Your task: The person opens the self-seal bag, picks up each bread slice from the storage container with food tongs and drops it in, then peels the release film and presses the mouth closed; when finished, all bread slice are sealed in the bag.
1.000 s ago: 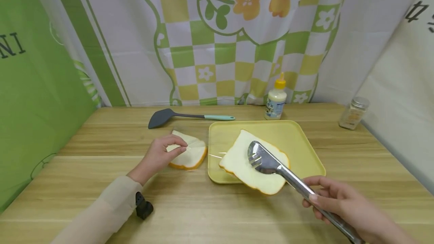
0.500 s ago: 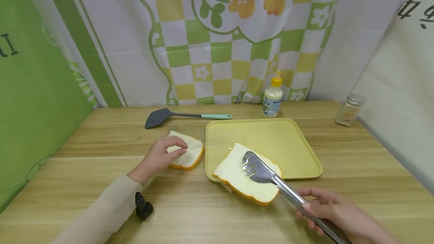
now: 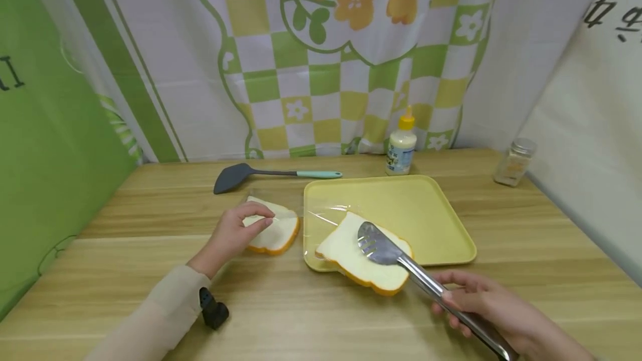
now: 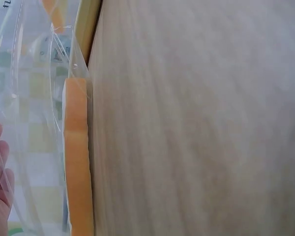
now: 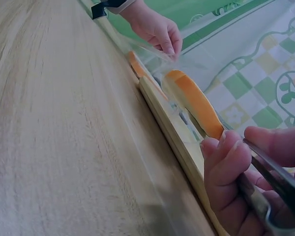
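gripping tongs (image 3: 423,278), lower right, is right hand (image 3: 481,301); left hand (image 3: 236,231), centre-left, pinches film (image 4: 15,93); weak squeeze could drop bread slice (image 3: 343,247)

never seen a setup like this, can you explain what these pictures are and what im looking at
There is no machine here, just a person's two bare hands. The wide view comes from a camera worn on the head, looking forward and down; the other two come from cameras on the left and right wrists.

On the wooden table are a yellow tray, a spatula, a bottle with a yellow cap, a jar and, left of the tray, one bread slice.

The right hand holds metal tongs, which hold another bread slice over the tray's near edge. The left hand pinches clear plastic.
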Action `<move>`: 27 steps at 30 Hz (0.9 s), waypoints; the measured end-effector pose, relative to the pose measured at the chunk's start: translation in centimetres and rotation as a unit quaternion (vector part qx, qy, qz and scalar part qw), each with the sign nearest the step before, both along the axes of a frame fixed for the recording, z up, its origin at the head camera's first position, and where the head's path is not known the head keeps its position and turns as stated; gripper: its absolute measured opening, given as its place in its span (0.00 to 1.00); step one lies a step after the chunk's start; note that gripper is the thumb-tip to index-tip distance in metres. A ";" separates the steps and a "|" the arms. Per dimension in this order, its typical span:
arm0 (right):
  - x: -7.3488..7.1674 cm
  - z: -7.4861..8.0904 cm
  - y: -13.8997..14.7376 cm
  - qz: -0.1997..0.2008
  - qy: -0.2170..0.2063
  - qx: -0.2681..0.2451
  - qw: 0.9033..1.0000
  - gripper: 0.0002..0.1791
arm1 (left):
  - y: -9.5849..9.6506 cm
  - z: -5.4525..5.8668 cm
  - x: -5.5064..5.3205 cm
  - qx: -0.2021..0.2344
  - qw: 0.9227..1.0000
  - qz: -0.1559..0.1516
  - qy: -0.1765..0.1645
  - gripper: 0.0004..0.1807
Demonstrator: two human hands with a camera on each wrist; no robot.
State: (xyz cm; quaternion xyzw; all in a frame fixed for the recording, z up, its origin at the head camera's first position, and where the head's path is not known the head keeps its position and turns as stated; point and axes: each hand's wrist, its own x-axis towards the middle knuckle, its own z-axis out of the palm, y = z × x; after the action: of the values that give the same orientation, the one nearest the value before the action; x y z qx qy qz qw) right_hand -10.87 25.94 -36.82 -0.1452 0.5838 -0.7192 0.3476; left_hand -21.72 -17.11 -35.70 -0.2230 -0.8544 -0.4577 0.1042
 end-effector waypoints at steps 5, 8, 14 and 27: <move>-0.2 -0.2 -0.2 0.008 -0.002 -0.011 1.000 0.17 | -0.1 0.1 0.1 0.009 1.000 -0.002 0.006 0.05; -0.6 0.0 -0.5 0.012 -0.008 -0.004 1.000 0.15 | -0.2 0.0 0.2 0.013 1.000 -0.008 0.004 0.05; -1.7 0.2 -1.0 0.028 0.006 -0.022 0.999 0.14 | -0.5 0.1 0.2 0.010 1.000 -0.029 0.000 0.05; -3.0 0.8 -0.7 0.033 0.013 -0.040 0.999 0.15 | -0.7 0.2 -0.1 -0.012 0.999 -0.030 -0.001 0.06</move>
State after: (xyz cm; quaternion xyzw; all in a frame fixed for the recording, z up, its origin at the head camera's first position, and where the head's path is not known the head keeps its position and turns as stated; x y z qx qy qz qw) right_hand -13.87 25.29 -36.04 -0.1873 0.5536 -0.7285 0.3574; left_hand -21.83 -17.79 -35.50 -0.2497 -0.8528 -0.4503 0.0870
